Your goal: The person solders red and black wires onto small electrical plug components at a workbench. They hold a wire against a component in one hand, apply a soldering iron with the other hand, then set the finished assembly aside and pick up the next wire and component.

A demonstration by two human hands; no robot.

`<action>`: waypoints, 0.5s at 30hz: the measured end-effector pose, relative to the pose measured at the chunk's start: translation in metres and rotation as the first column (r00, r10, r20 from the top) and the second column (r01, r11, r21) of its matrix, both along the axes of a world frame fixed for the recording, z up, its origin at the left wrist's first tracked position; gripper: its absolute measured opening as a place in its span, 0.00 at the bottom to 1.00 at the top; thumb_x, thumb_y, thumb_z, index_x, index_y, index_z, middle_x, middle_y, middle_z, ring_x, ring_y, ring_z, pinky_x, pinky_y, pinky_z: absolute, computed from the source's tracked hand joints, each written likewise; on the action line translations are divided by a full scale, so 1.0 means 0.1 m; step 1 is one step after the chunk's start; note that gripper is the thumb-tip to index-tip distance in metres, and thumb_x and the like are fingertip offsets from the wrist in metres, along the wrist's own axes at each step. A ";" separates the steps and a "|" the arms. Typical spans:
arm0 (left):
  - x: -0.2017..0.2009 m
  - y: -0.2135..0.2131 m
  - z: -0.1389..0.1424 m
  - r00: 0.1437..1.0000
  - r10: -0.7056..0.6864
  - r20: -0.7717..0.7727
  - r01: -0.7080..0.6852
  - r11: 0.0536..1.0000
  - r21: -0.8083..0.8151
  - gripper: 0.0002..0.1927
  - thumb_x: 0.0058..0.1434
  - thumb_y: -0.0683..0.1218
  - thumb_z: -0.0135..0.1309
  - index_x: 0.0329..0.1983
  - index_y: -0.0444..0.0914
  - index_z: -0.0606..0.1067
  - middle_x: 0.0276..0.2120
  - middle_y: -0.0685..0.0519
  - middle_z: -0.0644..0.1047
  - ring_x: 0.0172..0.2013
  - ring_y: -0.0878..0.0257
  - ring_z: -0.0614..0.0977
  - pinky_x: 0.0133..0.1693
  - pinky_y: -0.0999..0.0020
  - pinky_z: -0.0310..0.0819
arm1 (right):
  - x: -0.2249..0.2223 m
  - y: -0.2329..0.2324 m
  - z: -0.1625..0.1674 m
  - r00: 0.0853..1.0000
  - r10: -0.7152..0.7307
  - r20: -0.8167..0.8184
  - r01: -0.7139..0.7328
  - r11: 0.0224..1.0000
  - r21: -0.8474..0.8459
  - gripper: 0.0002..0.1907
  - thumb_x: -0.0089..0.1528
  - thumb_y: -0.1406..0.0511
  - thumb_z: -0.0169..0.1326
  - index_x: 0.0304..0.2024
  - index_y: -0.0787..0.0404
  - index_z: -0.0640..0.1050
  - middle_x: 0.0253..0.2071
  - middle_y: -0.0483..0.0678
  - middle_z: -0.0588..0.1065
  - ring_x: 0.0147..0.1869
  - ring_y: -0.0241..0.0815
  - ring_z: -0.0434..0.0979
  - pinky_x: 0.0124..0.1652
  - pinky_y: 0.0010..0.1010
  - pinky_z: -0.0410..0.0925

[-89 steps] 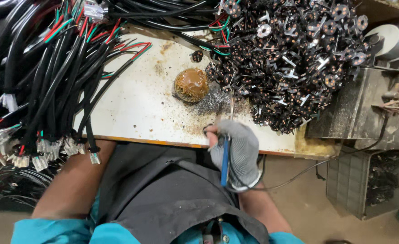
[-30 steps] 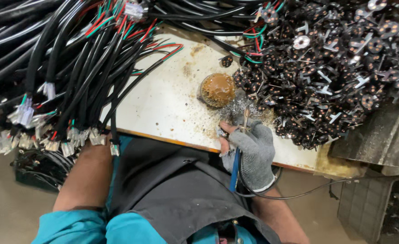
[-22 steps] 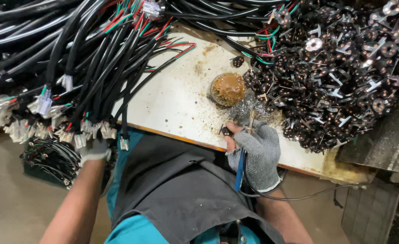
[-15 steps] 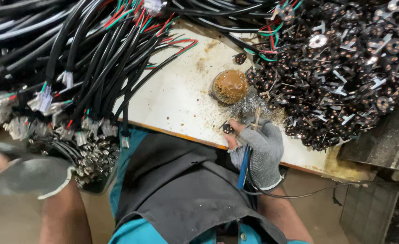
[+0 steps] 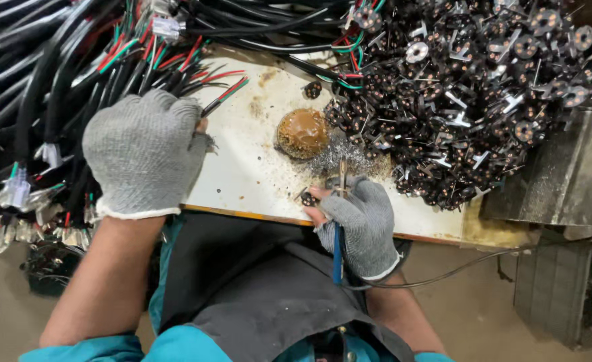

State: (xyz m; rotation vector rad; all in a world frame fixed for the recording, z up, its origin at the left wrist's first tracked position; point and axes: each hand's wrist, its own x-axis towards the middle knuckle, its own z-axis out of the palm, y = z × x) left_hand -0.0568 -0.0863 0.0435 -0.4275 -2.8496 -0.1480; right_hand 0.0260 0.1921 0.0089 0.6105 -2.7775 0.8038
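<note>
My left hand (image 5: 145, 151), in a grey knit glove, rests on the ends of a bundle of black cables (image 5: 48, 87) with red and green wires, fingers curled down around one cable. My right hand (image 5: 359, 218), in a fingerless grey glove, grips a blue-handled soldering iron (image 5: 337, 248) at the front edge of the white worktop (image 5: 242, 174). The iron's tip points away from me towards a round brown lump (image 5: 302, 133). A small black part (image 5: 308, 198) sits at the right hand's fingertips.
A big heap of small black round parts with metal pins (image 5: 470, 94) covers the worktop's right side. A grey metal box (image 5: 564, 181) stands further right. White connectors (image 5: 14, 191) hang off the left edge. The iron's cord (image 5: 477, 261) trails right below the table.
My left hand has come up from below the table's left edge and now lies on the cable ends. The right hand stays at the front edge with the iron.
</note>
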 end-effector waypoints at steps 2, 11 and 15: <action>0.06 -0.01 0.09 0.999 -0.043 -0.023 0.046 0.983 0.177 0.08 0.56 0.46 0.66 0.30 0.41 0.77 0.28 0.51 0.74 0.30 0.50 0.78 0.33 0.54 0.70 | 0.02 -0.02 -0.04 0.996 -0.003 -0.093 -0.005 0.996 -0.088 0.15 0.56 0.60 0.71 0.40 0.58 0.80 0.41 0.48 0.82 0.46 0.50 0.80 0.46 0.40 0.69; 0.76 0.41 -0.10 0.786 -0.550 0.283 0.064 0.527 0.848 0.09 0.53 0.45 0.66 0.36 0.41 0.79 0.29 0.50 0.77 0.31 0.51 0.80 0.34 0.58 0.73 | 0.46 0.00 0.08 0.866 0.015 0.500 0.280 0.814 -0.509 0.19 0.65 0.61 0.62 0.53 0.66 0.77 0.49 0.52 0.80 0.52 0.44 0.81 0.55 0.33 0.73; 0.87 0.49 -0.23 0.773 -0.552 0.312 0.050 0.545 0.837 0.09 0.53 0.47 0.65 0.34 0.41 0.77 0.28 0.50 0.76 0.31 0.50 0.80 0.35 0.58 0.73 | 0.51 0.00 0.19 0.772 -0.118 0.624 0.480 0.752 -0.451 0.12 0.65 0.61 0.63 0.44 0.62 0.79 0.41 0.47 0.82 0.46 0.39 0.83 0.49 0.31 0.75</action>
